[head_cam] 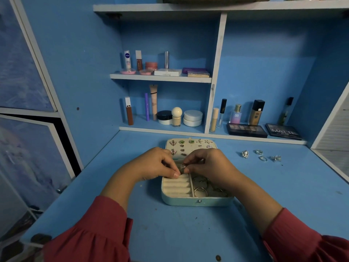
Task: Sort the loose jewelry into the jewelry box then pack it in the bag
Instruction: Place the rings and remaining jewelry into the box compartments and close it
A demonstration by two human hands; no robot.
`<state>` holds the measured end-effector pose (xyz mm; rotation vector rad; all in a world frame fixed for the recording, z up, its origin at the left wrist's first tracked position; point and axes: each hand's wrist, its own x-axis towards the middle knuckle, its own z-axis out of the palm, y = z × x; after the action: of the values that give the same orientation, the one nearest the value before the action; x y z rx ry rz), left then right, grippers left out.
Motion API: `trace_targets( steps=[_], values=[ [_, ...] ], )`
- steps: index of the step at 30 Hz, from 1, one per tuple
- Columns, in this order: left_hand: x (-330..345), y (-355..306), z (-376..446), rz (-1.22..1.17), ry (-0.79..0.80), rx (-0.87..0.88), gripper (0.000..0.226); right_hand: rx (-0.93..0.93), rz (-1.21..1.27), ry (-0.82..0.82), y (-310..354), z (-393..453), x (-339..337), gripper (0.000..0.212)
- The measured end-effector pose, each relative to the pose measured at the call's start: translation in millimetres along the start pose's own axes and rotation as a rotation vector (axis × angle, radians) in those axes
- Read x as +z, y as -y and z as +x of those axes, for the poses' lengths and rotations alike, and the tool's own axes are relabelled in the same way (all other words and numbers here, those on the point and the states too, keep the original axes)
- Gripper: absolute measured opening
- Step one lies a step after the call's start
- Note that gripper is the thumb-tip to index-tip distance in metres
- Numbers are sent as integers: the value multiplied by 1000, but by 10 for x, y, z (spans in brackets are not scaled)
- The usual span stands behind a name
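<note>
**A:** What are you seeing on the head camera?

**B:** I am looking down at a blue desk (264, 195). The jewelry box (196, 200) is lying open in the middle of it, and its lid (190, 146) is resting flat behind it. Earrings (173, 143) are sitting in rows on the inside of the lid.

**A:** And the hands?

**B:** Both are hovering over the back part of the box. The left hand (160, 163) and the right hand (205, 163) are meeting there, fingers curled, and together they are pinching one small ring (182, 167) between the fingertips. It is just above the ring rolls (176, 184) on the left side of the box. I cannot tell which hand is gripping it more.

**A:** What is already inside?

**B:** Several thin rings and hoops (200, 190) are lying in the right compartment, partly hidden under the right wrist.

**A:** Is any jewelry outside the box?

**B:** Yes, four loose silver rings (261, 155) are lying on the desk to the right, well apart from the box. Behind, cosmetics are standing on the shelves (160, 77), and two dark palettes (264, 130) are lying flat at the right.
</note>
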<state>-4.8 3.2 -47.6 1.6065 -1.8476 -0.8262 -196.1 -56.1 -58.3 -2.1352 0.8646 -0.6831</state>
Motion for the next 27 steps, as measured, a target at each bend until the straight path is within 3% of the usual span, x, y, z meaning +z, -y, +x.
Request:
trace_targets(
  steps=[8,19,27],
  values=[
    [-21,-5,-21,-30,32,5,26,-101,-111,26,-13,36,-5,14],
    [-21,-18,-44,-16,44,-5,23,-123,-206,22,23,35,16,15],
    [-45,38,-35,10,-96,14,24,-95,-227,-57,30,3,46,4]
  ],
)
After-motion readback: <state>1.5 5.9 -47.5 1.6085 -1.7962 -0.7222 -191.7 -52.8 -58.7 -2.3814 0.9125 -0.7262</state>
